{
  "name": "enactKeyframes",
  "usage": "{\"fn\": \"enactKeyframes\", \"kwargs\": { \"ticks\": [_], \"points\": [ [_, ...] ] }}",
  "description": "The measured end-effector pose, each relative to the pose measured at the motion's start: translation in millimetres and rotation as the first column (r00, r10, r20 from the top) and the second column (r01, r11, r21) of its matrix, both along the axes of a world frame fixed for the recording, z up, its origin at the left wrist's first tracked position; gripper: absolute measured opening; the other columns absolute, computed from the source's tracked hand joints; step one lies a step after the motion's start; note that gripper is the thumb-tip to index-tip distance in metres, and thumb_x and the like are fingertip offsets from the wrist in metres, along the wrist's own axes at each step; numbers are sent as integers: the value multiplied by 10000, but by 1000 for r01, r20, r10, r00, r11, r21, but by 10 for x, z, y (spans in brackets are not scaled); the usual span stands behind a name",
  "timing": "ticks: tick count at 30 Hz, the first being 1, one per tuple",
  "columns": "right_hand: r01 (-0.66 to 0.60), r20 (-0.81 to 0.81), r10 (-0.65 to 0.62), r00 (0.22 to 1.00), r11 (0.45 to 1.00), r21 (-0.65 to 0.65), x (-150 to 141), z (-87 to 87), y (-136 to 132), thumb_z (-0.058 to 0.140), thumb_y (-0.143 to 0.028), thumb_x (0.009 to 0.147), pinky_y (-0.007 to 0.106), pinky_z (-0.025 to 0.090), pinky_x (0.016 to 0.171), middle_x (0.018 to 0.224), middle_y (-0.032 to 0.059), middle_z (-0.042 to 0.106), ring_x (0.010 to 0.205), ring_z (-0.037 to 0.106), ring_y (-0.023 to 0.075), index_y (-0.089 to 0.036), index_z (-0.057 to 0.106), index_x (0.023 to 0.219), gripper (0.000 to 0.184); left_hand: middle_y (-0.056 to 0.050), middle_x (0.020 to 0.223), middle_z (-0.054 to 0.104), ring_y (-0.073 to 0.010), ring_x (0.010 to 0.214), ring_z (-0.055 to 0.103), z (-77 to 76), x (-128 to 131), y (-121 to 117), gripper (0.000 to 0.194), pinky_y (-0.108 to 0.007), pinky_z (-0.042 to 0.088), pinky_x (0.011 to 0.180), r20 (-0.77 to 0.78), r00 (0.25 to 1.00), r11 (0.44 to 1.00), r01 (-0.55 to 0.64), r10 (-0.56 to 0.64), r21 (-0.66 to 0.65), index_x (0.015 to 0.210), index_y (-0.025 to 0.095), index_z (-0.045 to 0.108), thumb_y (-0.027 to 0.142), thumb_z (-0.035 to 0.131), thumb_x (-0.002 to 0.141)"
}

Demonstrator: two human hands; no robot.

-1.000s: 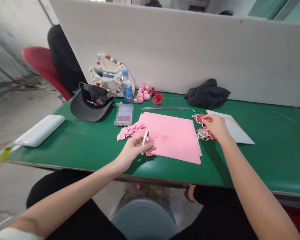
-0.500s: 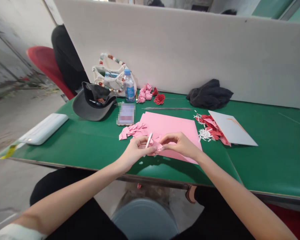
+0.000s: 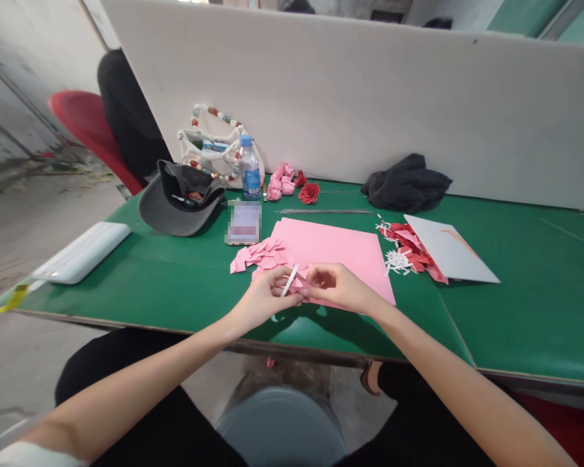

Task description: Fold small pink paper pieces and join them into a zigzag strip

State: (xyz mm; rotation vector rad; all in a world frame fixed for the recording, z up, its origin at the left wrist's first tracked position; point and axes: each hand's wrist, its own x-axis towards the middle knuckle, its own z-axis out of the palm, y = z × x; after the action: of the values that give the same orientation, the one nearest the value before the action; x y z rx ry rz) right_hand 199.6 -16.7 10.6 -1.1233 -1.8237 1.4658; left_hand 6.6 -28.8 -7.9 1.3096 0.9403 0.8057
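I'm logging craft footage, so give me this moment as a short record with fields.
left hand: holds a white ring and a pink piece
right hand: at that piece; grip unclear
under hands: pink sheets on the green table
sheets' left edge: loose pink pieces
right of sheets: white strips, red scraps
back: pink paper flowers, red paper flowers, capped bottle

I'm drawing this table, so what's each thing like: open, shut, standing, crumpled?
White ring: tilted, in left hand
Pink piece: held
Right hand: curled
Bottle: standing, capped
Bag: standing, open
Hat: open side showing
Phone: lying flat
Pink sheets: flat, stacked
Black cloth: crumpled
Red flower: open
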Motion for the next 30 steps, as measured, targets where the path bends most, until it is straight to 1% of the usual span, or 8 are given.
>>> {"fn": "enactKeyframes", "kwargs": {
  "ticks": [2,7,12,15,17,22,26,30],
  "points": [
    [34,-7,-34,999,999,-19,-23,-19,-9,688,-471,717,264,486,595,707,12,618,646,604,144,-161,583,735,327,-63,845,717,-224,804,712,-2,3,-4,398,-332,556,761,7,1000,1000,3,-3,0,985,139,569,272,771,669],
    [152,45,-160,986,977,152,-28,-56,20,659,-386,759,283,486,643,676,20,623,631,592,140,-153,595,686,252,-62,886,709,-198,782,704,105,28,-30,346,-306,554,752,47,997,998,-58,58,-17,940,135,595,315,757,693],
    [137,43,-150,988,963,231,-17,11,3,655,-318,771,275,503,643,785,34,657,676,607,141,-168,626,791,155,-24,744,686,-161,636,678,177,26,-25,274,-270,541,643,75,988,991,-131,133,-33,858,129,622,336,732,717],
    [106,27,-125,992,922,372,-41,75,-52,626,-258,799,272,510,695,944,41,668,775,620,143,-200,646,935,149,-31,748,683,-163,640,670,176,19,-25,272,-263,529,614,63,994,996,-90,92,-25,846,125,644,334,740,700],
    [85,32,-108,994,904,419,-61,97,-85,601,-244,821,273,503,711,925,37,673,803,620,148,-205,660,889,98,-33,743,677,-157,633,661,174,21,-34,257,-252,516,592,40,998,999,-45,45,-9,827,126,656,338,733,703],
    [126,40,-152,988,919,374,-55,60,-64,569,-269,845,278,483,698,813,30,668,734,605,145,-184,625,805,109,-27,704,665,-149,641,650,164,33,-45,245,-238,499,607,3,1000,1000,14,-14,18,815,129,658,349,719,726],
    [231,27,-257,966,908,351,64,-8,54,583,-279,831,275,466,689,794,21,651,727,605,143,-181,592,845,100,-79,885,693,-166,771,655,157,16,-15,319,-261,504,698,98,995,1000,-13,13,-1,1022,127,640,383,605,835],
    [142,179,-206,962,938,316,167,-106,149,635,-245,789,268,447,639,725,-2,638,671,599,140,-182,570,803,91,-108,1005,681,-187,857,642,183,-8,-12,358,-284,500,738,169,986,1000,0,-3,18,1170,142,595,343,554,876]
  ]
}}
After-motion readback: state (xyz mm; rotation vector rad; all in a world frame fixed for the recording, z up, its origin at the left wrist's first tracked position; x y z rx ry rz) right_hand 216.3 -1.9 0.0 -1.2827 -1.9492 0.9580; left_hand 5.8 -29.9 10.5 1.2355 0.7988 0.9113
